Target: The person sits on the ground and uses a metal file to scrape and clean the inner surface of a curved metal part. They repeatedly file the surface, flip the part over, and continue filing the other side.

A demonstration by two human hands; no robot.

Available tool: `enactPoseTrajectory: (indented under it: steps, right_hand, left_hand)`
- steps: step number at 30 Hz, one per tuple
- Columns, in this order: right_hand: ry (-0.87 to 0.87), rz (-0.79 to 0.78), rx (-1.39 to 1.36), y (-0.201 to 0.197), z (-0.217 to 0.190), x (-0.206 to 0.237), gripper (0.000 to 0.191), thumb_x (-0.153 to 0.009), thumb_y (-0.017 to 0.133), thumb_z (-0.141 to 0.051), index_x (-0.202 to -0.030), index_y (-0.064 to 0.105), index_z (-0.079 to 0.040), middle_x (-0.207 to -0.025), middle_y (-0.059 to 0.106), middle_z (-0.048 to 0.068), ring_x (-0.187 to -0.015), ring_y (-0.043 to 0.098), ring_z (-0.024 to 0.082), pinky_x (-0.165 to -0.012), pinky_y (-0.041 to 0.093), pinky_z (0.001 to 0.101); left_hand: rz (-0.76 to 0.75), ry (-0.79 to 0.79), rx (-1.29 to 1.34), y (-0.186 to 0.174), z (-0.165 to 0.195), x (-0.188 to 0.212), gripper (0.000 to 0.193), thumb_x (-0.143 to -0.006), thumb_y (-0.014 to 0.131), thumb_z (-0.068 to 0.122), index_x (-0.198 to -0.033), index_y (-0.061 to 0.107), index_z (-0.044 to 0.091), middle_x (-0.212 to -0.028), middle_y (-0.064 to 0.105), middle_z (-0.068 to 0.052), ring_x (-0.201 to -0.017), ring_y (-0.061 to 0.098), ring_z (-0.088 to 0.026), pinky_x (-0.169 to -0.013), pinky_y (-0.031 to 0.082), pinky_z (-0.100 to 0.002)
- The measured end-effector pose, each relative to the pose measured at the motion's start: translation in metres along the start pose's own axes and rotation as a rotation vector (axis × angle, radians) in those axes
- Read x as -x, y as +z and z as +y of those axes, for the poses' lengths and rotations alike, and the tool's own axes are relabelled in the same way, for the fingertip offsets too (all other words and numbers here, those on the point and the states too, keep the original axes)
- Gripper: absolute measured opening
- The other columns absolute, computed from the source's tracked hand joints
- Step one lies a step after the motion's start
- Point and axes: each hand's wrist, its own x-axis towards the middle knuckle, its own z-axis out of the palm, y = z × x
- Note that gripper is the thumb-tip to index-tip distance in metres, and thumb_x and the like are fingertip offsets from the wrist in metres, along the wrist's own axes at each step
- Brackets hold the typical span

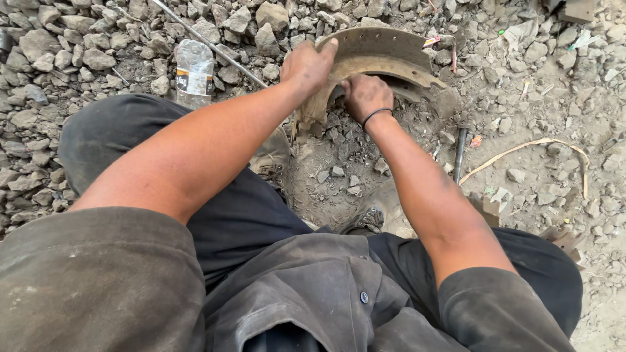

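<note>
Two hands work one part in our head view. Our left hand [306,65] curls over the outer rim of the curved brake shoe [385,55], fingers closed on its edge, steadying it upright on the stony ground [554,130]. Our right hand [365,94] is tucked inside the arc, fingers bent against the web; we cannot tell whether it grips anything. A plastic bottle [194,72] and a metal punch [460,153] lie near. We judge we are steadying the shoe; firm bracing matters most now.
</note>
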Motion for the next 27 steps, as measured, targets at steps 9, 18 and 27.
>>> enactPoseTrajectory:
  steps: [9,18,27]
  right_hand:
    - [0.477,0.061,0.226,-0.012,0.111,-0.017,0.034,-0.102,0.048,-0.027,-0.103,0.075,-0.007,-0.104,0.074,0.022,-0.093,0.074,0.035,-0.074,0.059,0.0459]
    - [0.439,-0.273,-0.021,0.001,0.029,-0.030,0.046,-0.105,0.049,-0.044,-0.099,0.075,-0.007,-0.097,0.076,0.017,-0.091,0.076,0.028,-0.077,0.060,0.0426]
    - [0.563,-0.042,0.206,-0.031,0.144,-0.024,0.040,-0.100,0.056,-0.037,-0.113,0.073,-0.004,-0.120,0.068,0.025,-0.108,0.068,0.038,-0.087,0.056,0.0461]
  left_hand:
    - [-0.082,-0.080,0.022,-0.012,0.010,0.026,0.058,-0.096,0.049,0.056,-0.128,0.061,0.009,-0.112,0.071,-0.015,-0.105,0.069,-0.029,-0.094,0.052,-0.047]
    - [-0.161,-0.085,0.059,-0.007,0.007,0.038,0.056,-0.097,0.046,0.049,-0.135,0.055,0.009,-0.112,0.073,-0.015,-0.102,0.074,-0.030,-0.088,0.060,-0.048]
    - [-0.135,-0.060,0.004,-0.009,0.010,0.034,0.057,-0.099,0.048,0.051,-0.132,0.057,0.006,-0.111,0.071,-0.017,-0.099,0.070,-0.028,-0.086,0.057,-0.048]
